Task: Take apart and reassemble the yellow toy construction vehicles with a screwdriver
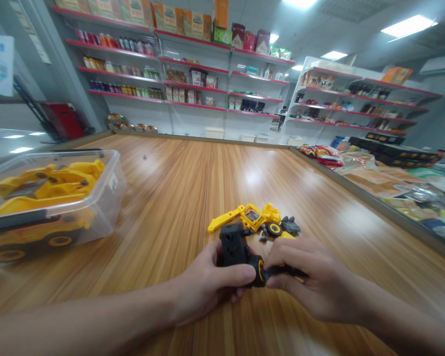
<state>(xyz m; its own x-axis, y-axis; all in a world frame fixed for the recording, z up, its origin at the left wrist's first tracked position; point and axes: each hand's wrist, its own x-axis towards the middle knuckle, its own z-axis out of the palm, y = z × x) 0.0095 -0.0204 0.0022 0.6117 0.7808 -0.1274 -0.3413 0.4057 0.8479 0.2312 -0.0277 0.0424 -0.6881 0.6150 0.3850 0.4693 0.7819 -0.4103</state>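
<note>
My left hand (207,282) is closed around a black toy vehicle chassis (234,245), its thumb lying along a small wheel. That black wheel (258,271) with a yellow rim faces right on the chassis. Pinched in my right hand (315,279) is a slim black tool (289,270), which looks like a screwdriver; its tip meets the wheel's centre, mostly covered by my fingers. Just beyond both hands lie yellow toy excavator parts (252,216), a loose wheel (274,229) and a grey toothed bucket piece (291,225).
At left stands a clear plastic box (113,198) holding yellow toy truck parts (55,183). A tiny dark piece (144,157) lies far back on the wooden table (163,198). Packaged goods (374,180) border the right edge; stocked shelves (193,89) stand behind.
</note>
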